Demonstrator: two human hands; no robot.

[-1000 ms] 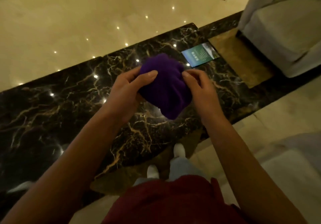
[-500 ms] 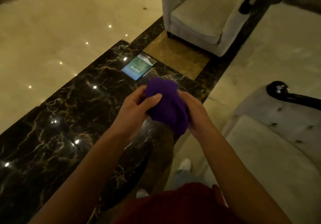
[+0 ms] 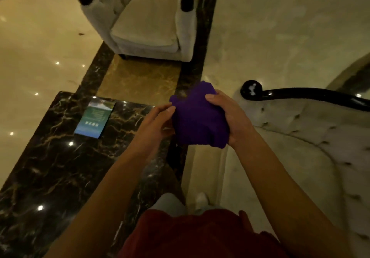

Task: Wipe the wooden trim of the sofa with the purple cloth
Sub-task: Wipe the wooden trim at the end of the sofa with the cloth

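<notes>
The pale polished floor [image 3: 280, 27] fills most of the frame, with small light reflections scattered over its left side. Across it runs one dark marble band [image 3: 200, 43], going up the middle toward the top, with a golden-brown panel [image 3: 138, 79] set inside it.

One dark marble table [image 3: 52, 167] with gold veins takes up the lower left. Its top corner sits just left of centre.

Two pale tufted seats are in view. One armchair [image 3: 146, 27] stands at the upper centre, facing the camera, with dark trim showing at the top of each arm. One sofa [image 3: 310, 147] fills the right side, from mid-right down to the lower right corner. Its single glossy black wooden trim [image 3: 300, 95] curves along the top edge at mid-right and ends in a round knob just right of centre.

At the bottom centre are a dark red garment [image 3: 190, 235], pale trousers and one white shoe [image 3: 201, 197] on the floor.

Two bare forearms rise from the bottom edge toward the middle. One purple cloth [image 3: 196, 117], bunched into a thick wad, is held at the centre of the frame, in the air, near the trim's knob but apart from it. The right hand [image 3: 232, 117] is wrapped around the cloth's right side, thumb on top. The left hand [image 3: 158, 121] touches the cloth's left edge with its fingertips, fingers loosely curled.

One blue-green card [image 3: 95, 120] lies flat on the table near its top corner; its print is too small to read.
</notes>
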